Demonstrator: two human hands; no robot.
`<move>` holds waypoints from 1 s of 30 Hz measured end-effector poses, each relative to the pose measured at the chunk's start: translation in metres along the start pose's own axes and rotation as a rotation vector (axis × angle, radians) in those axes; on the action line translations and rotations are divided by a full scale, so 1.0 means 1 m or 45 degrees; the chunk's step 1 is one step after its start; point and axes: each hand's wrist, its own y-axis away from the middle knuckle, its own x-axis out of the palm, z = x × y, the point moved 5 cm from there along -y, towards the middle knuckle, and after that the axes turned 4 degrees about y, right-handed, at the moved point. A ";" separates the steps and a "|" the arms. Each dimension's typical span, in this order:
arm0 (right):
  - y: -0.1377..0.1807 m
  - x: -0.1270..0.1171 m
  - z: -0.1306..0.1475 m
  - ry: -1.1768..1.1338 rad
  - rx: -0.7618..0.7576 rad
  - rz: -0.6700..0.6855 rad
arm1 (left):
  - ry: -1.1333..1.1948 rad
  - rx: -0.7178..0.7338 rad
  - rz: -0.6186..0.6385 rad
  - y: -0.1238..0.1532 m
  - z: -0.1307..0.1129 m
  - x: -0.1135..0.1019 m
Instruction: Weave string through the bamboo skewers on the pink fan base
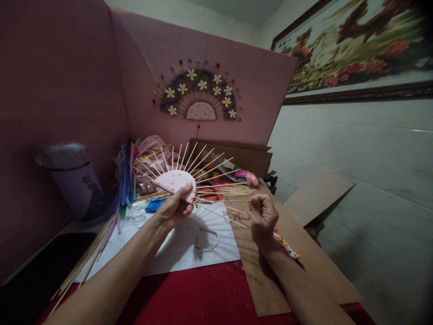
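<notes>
Fingers of left hand (pixel 174 209) pinch half-disc (pixel 173 180), probably so sticks (pixel 218 176) splay unblocked; right hand (pixel 264 219) fisted, can't tell if holding anything.

Passage: lower center of the frame, over the cloth (pixel 189 295), between the forearms (pixel 133 262). Obstruction: sticks (pixel 218 176) fan across the center, the lower ones extending between the left hand (pixel 176 207) and the right hand (pixel 264 219). The tumbler (pixel 72 180) blocks the left side. The pink board (pixel 142 76) bounds the upper center; the wall (pixel 358 153) limits reach at right.
</notes>
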 end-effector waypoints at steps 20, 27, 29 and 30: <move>-0.012 0.000 0.010 0.540 -0.532 -0.004 | 0.029 -0.099 0.003 0.007 -0.002 0.008; -0.003 0.026 -0.010 0.486 -0.129 0.387 | 0.083 -0.271 0.183 0.021 0.021 0.027; -0.003 0.031 -0.012 0.413 -0.060 0.426 | 0.087 -0.378 0.191 0.028 0.031 0.032; -0.003 0.032 -0.011 0.370 -0.042 0.442 | 0.083 -0.424 0.184 0.031 0.036 0.034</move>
